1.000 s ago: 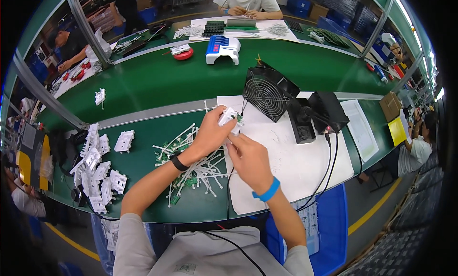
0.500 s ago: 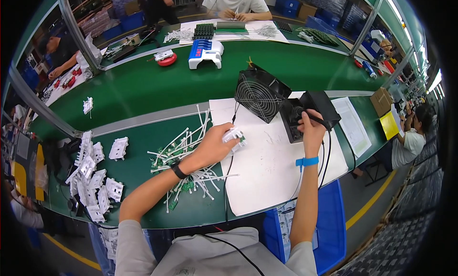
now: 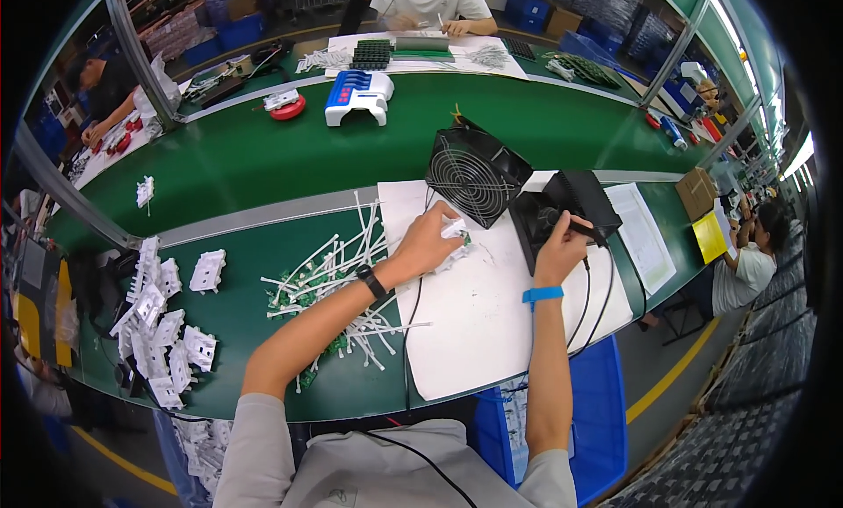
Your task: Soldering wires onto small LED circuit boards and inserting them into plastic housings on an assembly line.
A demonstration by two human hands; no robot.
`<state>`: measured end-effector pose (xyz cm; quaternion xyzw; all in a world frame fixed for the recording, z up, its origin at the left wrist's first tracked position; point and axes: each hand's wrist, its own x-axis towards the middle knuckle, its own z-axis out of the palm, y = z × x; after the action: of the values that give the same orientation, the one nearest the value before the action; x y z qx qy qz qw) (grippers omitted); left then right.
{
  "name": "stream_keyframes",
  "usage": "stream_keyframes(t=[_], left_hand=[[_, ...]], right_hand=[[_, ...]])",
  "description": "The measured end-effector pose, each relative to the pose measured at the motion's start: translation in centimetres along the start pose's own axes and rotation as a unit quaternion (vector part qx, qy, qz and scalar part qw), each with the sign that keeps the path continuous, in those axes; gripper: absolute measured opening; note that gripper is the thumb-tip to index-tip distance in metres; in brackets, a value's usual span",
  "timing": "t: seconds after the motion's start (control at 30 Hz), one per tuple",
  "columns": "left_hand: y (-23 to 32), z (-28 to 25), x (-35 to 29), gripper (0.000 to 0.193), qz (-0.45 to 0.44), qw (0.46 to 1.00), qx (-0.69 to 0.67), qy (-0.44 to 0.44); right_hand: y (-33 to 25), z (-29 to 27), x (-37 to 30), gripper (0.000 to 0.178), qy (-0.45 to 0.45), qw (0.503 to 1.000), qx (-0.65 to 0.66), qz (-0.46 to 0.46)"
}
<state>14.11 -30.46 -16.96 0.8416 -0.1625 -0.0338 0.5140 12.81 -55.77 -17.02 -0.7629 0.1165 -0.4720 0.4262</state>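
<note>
My left hand [image 3: 428,241], a black band on its wrist, grips a white plastic housing [image 3: 455,230] over the white sheet [image 3: 474,332]. The fingers cover part of the housing. My right hand [image 3: 559,255], with a blue strap on the wrist, is closed around the black handle of a soldering iron [image 3: 580,230]. Its tip is hard to make out beside the black iron stand [image 3: 529,214]. Left of the sheet lies a tangle of white wires with small green circuit boards [image 3: 338,284]. A black fan [image 3: 477,172] with a round wire guard stands behind my hands.
White housings [image 3: 158,324] are heaped at the left of the bench. A black box [image 3: 584,202] and papers [image 3: 643,231] lie on the right. Beyond runs a green conveyor belt [image 3: 246,161] carrying a blue-and-white device [image 3: 358,98]. A blue bin [image 3: 601,411] stands below the bench edge.
My left hand has moved right and slightly up with the housing, towards the fan. The right hand has shifted a little down and left. Things on the belt have moved left.
</note>
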Motion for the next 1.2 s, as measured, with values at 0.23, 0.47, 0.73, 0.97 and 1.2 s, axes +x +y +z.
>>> stream_keyframes(t=[0.23,0.47,0.73,0.97,1.2], left_hand=[[0.6,-0.8,0.1,0.042,-0.018,0.999,-0.023,-0.018],[0.6,-0.8,0.7,0.041,0.065,0.997,0.033,-0.012],[0.1,-0.8,0.6,0.043,0.073,0.994,0.078,-0.003],[-0.3,-0.8,-2.0,0.054,0.118,0.982,0.148,0.004],[0.8,-0.9,-4.2,0.053,0.151,0.972,0.182,-0.003]], right_hand=[[0.1,2.6,-0.1,0.017,-0.046,0.996,0.080,0.018],[0.8,2.8,0.1,0.016,-0.009,0.995,0.101,0.009],[0.0,2.2,0.4,0.016,0.028,0.997,0.074,0.027],[-1.7,-2.9,-0.2,0.016,0.131,0.975,0.172,-0.057],[-1.6,-3.7,-5.8,0.009,-0.064,0.981,0.182,0.036]])
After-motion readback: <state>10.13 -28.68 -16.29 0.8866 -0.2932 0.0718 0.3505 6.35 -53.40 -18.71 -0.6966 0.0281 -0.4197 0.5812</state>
